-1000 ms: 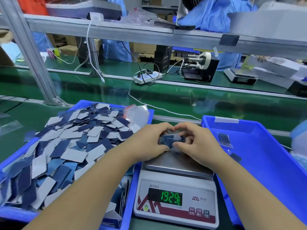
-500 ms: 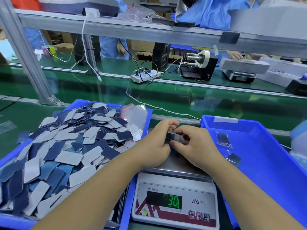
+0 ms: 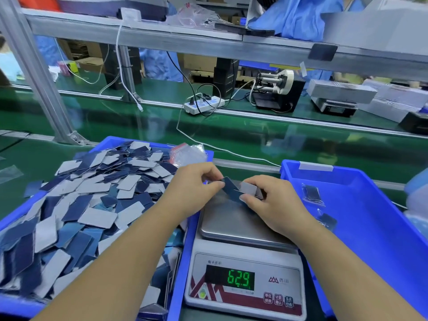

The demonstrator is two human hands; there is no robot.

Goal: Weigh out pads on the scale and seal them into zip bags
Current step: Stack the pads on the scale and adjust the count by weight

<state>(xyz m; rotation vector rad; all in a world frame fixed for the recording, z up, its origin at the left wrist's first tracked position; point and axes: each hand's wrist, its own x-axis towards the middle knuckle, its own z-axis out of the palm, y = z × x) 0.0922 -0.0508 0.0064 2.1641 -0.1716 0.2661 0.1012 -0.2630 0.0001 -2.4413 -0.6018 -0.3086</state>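
Above the scale (image 3: 245, 230), both hands (image 3: 231, 195) now pinch fanned-out pads (image 3: 234, 189), display reading 62.9.

Two blue bins (image 3: 361, 181), one scale (image 3: 245, 230), two hands (image 3: 192, 191).

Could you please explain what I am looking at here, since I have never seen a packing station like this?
There is no machine: the single picture comes from a camera worn on a person's head, looking down at their two bare hands. The left hand and right hand each pinch one end of a small bunch of pads above the steel pan of a digital scale, whose green display seems to read 62.9. On the left a blue bin is heaped with loose navy and grey pads, with clear zip bags at its far corner. On the right another blue bin holds a few filled bags. Everything stands on a green workbench.
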